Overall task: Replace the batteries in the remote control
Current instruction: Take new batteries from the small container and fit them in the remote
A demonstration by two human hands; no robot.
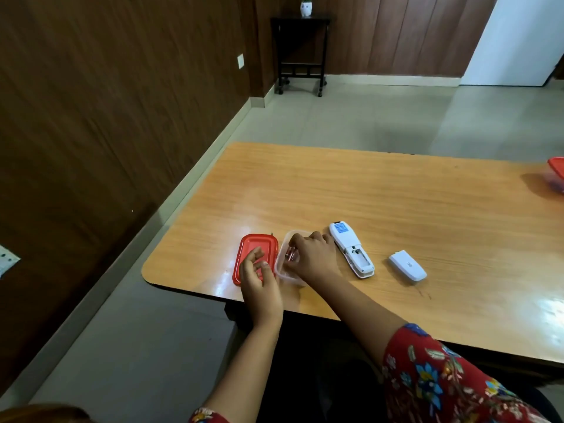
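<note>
Left hand (261, 282), grip slack and empty, over red lid (247, 244). Right hand (311, 254) dips into clear tub (282, 274); its grip on the batteries (290, 255) cannot be told. Batteries likely light, stiff, slick: pinch mid-barrel. Open-backed remote (351, 248) at tub's 3 o'clock.

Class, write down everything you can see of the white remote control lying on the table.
The remote control is white, plastic-looking and slim. It lies face down on the wooden table, its length angled away from the person. A blue label sits near its far end. Its battery compartment, at the near end, is open, with no batteries visible inside. The right hand is just to its left; whether they touch cannot be told.
</note>
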